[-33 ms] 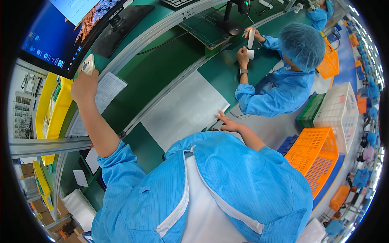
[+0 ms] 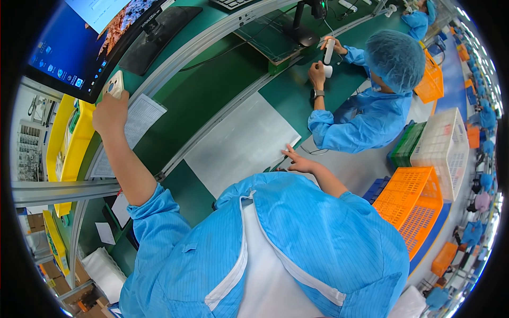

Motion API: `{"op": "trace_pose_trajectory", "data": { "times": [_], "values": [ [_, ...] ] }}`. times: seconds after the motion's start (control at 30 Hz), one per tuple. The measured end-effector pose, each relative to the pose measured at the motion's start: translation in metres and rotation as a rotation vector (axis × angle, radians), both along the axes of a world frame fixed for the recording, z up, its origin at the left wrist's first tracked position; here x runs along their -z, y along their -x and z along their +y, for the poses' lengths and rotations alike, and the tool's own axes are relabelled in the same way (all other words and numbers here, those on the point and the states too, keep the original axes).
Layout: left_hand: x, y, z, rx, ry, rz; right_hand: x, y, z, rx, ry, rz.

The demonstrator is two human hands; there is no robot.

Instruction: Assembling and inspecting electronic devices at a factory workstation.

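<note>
My left hand is reached out to the far left, closed around a pale gold smartphone with a round camera block on its back. The phone is beside the lower corner of a monitor, above the shelf edge. On the right, my right hand has its fingers apart, the tips touching the near right edge of a large whitish-grey sheet. That sheet lies flat on the green workbench in front of me. Nothing shows in the right hand, though part of it is hidden behind my sleeve and body.
A metal rail borders the raised shelf. Printed paper and a yellow bin are at left. A co-worker at right holds a white cylinder and a white handheld piece. Orange and white crates stand nearby.
</note>
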State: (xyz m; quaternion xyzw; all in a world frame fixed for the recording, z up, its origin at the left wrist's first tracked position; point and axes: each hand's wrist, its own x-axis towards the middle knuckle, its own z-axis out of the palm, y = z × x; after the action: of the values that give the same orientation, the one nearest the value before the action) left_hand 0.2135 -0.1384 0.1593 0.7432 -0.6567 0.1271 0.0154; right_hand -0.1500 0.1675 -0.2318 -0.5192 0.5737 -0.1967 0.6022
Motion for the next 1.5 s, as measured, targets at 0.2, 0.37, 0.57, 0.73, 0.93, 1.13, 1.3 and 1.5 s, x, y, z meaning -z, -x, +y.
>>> {"op": "trace_pose_trajectory", "data": {
  "times": [0.2,0.37,0.57,0.73,0.93,1.13,1.3,1.5],
  "values": [
    [-0.001,0.002,0.001,-0.009,0.016,-0.018,0.0,-0.001,0.001,0.016,0.003,0.002],
    [-0.002,0.004,0.004,-0.01,0.017,-0.013,-0.001,0.0,0.001,0.025,-0.004,-0.022],
    [-0.002,0.004,0.003,-0.039,0.003,-0.006,0.001,0.002,0.001,0.031,-0.01,-0.047],
    [-0.002,0.004,-0.001,-0.077,0.001,0.027,0.002,0.008,-0.001,-0.035,-0.015,0.015],
    [0.001,-0.003,-0.005,-0.077,0.061,0.13,0.0,0.015,-0.006,-0.061,-0.068,-0.063],
    [0.004,-0.003,-0.019,-0.057,0.122,0.184,0.006,0.026,-0.012,-0.159,0.024,0.055],
    [0.009,-0.006,-0.027,-0.074,0.081,0.173,-0.002,0.031,-0.013,-0.24,-0.003,0.139],
    [0.026,-0.013,0.008,0.152,0.351,0.298,0.009,0.04,-0.014,-0.312,0.11,0.187]
  ]
}}
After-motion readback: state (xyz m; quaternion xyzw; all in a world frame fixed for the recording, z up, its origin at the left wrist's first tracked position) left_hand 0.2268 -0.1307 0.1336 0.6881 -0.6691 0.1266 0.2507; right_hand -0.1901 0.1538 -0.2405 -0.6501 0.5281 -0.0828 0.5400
